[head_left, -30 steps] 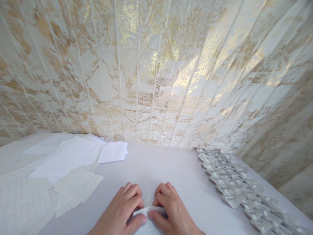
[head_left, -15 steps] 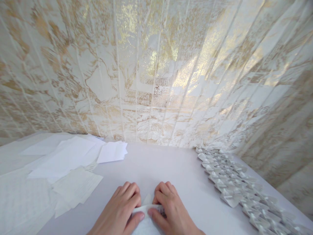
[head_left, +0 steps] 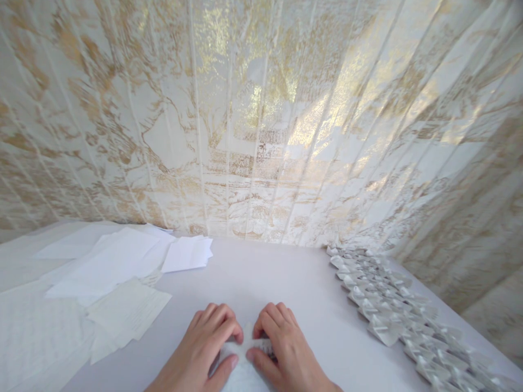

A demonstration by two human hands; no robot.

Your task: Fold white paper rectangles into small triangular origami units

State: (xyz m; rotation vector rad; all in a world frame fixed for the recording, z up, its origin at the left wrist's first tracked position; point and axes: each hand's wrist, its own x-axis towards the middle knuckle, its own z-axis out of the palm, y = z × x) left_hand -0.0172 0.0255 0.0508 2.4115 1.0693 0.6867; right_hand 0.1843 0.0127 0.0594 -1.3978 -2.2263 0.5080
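Observation:
A small sheet of paper (head_left: 246,375) with a folded edge lies at the bottom middle of the table, partly hidden under my fingers. My left hand (head_left: 211,340) grips its left side, thumb on the near face and curled fingers behind the fold. On the other side my right hand (head_left: 281,338) pinches the paper with its thumb tip near the middle of the fold. Some dark print shows beside the right thumb. The sheet's lower part runs out of view.
Loose white sheets (head_left: 106,261) and printed papers (head_left: 128,310) overlap on the left. A small stack of white paper (head_left: 186,255) lies by the wall. Rows of folded paper pieces (head_left: 379,305) line the right of the table (head_left: 265,272). A gold-patterned wall covering (head_left: 253,136) rises behind.
My left index finger has lifted and straightened a little toward the middle of the paper. The fold has shifted slightly, and my right hand has stayed nearly in place.

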